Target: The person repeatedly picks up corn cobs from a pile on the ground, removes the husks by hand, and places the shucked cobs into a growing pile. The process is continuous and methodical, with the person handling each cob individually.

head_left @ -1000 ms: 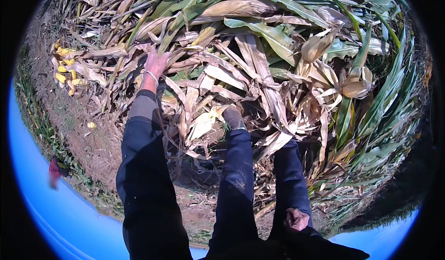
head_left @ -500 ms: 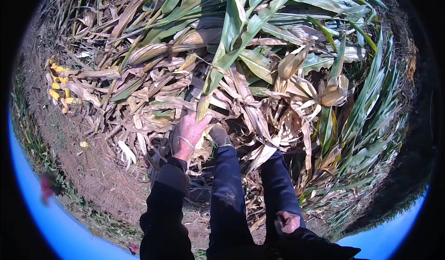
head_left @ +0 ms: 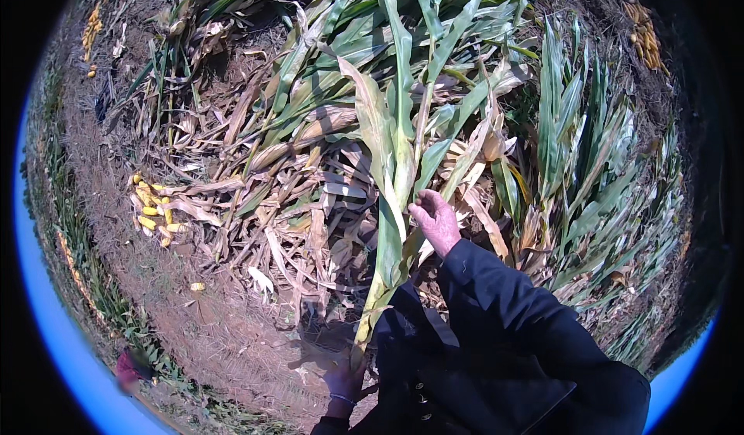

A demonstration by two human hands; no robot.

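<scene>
My left hand [head_left: 345, 379], in shade low in the middle, is closed round the yellowish butt of a corn stalk [head_left: 373, 305]. The stalk stands slanted before me, its long green leaves reaching up and away. Beside its middle, on the right, my right hand [head_left: 435, 222] is raised with fingers apart and slightly curled, holding nothing. Whether its fingertips touch the leaves I cannot tell. Behind the stalk, dry husks and leaves [head_left: 310, 202] lie in a tangled heap. One pale, papery husk [head_left: 496, 144] shows to the right, above my right hand.
Husked yellow cobs [head_left: 159, 210] lie in a small pile at the left, with a short cob piece [head_left: 198, 286] nearer. Further cob piles sit at the far left [head_left: 91, 32] and far right [head_left: 647, 38]. Cut green stalks [head_left: 573, 117] lean at the right. Bare soil [head_left: 225, 334] stretches lower left.
My left hand has drawn the stalk's butt down and toward me. My right hand has come up from beside my leg to the stalk. The view has shifted, showing more cob piles.
</scene>
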